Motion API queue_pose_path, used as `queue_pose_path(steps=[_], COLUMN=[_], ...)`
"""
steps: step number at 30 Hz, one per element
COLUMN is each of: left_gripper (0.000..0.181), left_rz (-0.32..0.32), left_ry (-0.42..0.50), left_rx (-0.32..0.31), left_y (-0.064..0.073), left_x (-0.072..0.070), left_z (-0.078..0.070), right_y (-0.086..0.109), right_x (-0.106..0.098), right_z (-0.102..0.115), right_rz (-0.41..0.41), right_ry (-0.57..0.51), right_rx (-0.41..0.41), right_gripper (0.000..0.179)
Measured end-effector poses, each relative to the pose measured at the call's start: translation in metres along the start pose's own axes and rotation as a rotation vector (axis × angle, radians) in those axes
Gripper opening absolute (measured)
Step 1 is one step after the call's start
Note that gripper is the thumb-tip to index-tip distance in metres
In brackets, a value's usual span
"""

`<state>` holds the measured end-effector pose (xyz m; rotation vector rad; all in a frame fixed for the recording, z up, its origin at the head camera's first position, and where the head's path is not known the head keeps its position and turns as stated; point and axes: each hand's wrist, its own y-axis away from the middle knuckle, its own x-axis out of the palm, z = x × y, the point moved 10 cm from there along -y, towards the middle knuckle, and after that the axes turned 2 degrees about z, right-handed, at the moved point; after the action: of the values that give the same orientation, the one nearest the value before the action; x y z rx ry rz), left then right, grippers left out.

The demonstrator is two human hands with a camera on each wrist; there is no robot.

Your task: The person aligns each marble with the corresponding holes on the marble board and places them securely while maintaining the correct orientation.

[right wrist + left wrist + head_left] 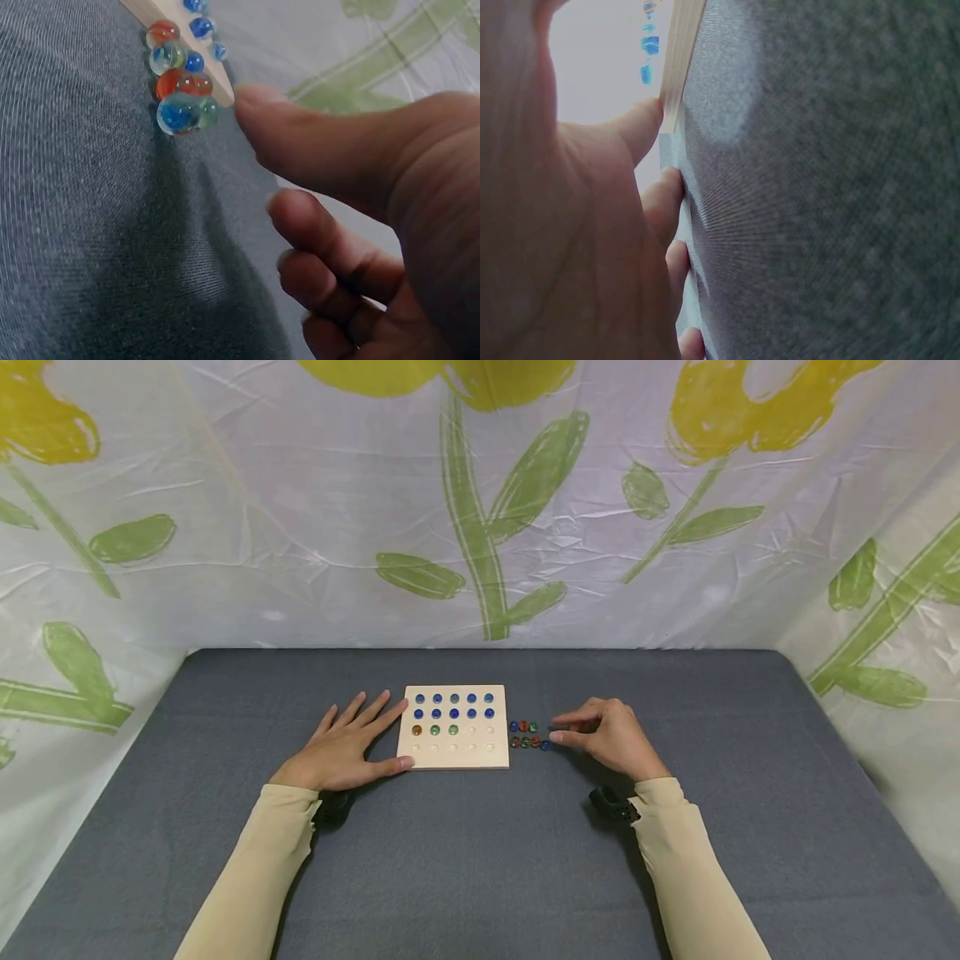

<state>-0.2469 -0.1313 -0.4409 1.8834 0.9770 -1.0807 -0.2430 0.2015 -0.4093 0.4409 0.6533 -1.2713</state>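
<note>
A pale wooden board with rows of round hollows lies on the cloth. Blue marbles fill its two far rows. The third row holds an amber marble and two green marbles at its left; its other hollows and the near row are bare. My left hand lies spread at the board's left side, thumb and index finger touching its edge. Right of the board, several loose marbles, blue, red and green, sit in two short rows. Beside them hovers my right hand, thumb and fingers apart, no marble visible between them.
Dark grey cloth covers the table. Behind it hangs a pale curtain printed with yellow flowers and green leaves. A black wrist device is on the right wrist, another on the left.
</note>
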Motion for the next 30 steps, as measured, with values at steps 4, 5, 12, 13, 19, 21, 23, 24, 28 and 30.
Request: queue_pose_path(steps=[4, 5, 12, 13, 19, 21, 23, 24, 28, 30], left_gripper=[0.098, 0.098, 0.097, 0.097, 0.097, 0.096, 0.096, 0.096, 0.097, 0.097], left_rz=[-0.013, -0.014, -0.024, -0.025, -0.015, -0.009, -0.006, -0.003, 0.007, 0.012], left_ry=[0.004, 0.005, 0.023, 0.023, 0.020, 0.014, 0.010, 0.010, -0.002, -0.008], left_rx=[0.002, 0.004, 0.015, 0.016, 0.013, 0.011, 0.010, 0.009, -0.001, -0.006], left_y=[-0.001, 0.000, 0.001, 0.001, 0.000, 0.000, -0.001, -0.001, -0.002, -0.002], left_x=[0.002, 0.003, 0.001, 0.001, 0.001, 0.002, 0.002, 0.002, 0.002, 0.002], left_z=[0.002, 0.003, 0.002, 0.001, 0.001, 0.002, 0.002, 0.002, 0.003, 0.003], right_y=[-0.001, -0.001, -0.002, -0.002, -0.003, -0.003, -0.003, -0.003, -0.004, -0.004], right_x=[0.007, 0.009, 0.020, 0.021, 0.023, 0.023, 0.023, 0.023, 0.023, 0.023], right_z=[-0.002, -0.003, -0.003, -0.003, -0.003, -0.003, -0.002, -0.002, -0.002, -0.001], right_rz=[0.067, 0.085, 0.143, 0.142, 0.139, 0.136, 0.132, 0.129, 0.122, 0.119], right_ry=[-0.008, -0.006, -0.006, -0.005, -0.007, -0.008, -0.010, -0.011, -0.009, 0.000], right_rx=[0.000, -0.005, -0.022, -0.022, -0.017, -0.019, -0.022, -0.022, -0.031, -0.040], right_gripper=[0.023, 0.024, 0.025, 0.025, 0.024, 0.024, 0.022, 0.022, 0.020, 0.020])
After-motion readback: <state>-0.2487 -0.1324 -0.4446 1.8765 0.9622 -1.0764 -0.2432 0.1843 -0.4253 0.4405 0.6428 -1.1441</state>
